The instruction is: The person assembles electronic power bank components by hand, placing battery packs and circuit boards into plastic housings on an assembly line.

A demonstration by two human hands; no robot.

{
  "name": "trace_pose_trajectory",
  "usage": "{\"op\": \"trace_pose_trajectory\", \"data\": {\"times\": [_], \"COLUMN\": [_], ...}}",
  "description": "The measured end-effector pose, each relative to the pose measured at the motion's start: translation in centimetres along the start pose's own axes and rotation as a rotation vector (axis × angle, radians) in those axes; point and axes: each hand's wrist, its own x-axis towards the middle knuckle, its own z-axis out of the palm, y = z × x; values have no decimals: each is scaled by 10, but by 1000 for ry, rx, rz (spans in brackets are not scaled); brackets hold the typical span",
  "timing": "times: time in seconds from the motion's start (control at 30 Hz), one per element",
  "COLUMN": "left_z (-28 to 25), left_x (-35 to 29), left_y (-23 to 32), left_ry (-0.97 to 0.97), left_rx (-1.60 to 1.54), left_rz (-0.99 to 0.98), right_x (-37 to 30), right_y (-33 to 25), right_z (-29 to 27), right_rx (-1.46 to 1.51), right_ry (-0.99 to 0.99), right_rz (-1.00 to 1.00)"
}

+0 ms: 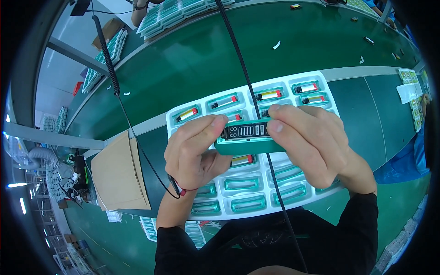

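Note:
Between my two hands a small black rectangular electronic module (246, 131) with light markings sits along the top of a green block-like holder (250, 146). My left hand (195, 144) pinches the left end with thumb and fingers, and my right hand (311, 137) grips the right end. Both are held over a white tray (325, 98) with green-lined pockets. Several upper pockets hold small batteries with red ends, such as one battery (186, 114) at upper left and another battery (268, 95) near the middle. Lower pockets look bare. My hands hide part of the tray's middle.
A black cable (238, 43) crosses over the tray, and a coiled cord (106, 55) hangs at left. Brown cardboard (120, 174) lies left of the tray. Beyond runs a green conveyor belt (197, 55) with scattered small parts. Stacked trays (174, 16) stand at the back.

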Motion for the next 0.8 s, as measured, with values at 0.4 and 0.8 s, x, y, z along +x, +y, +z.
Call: {"op": "trace_pose_trajectory", "data": {"times": [0.4, 0.8], "left_z": [2, -75], "left_x": [20, 51], "left_y": [19, 17], "left_ry": [39, -608], "left_rx": [28, -75], "left_rz": [-61, -118], "right_x": [-2, -57], "right_y": [0, 6], "right_z": [-5, -98], "right_rx": [111, 42], "right_ry": [-13, -915], "right_rz": [231, 734]}}
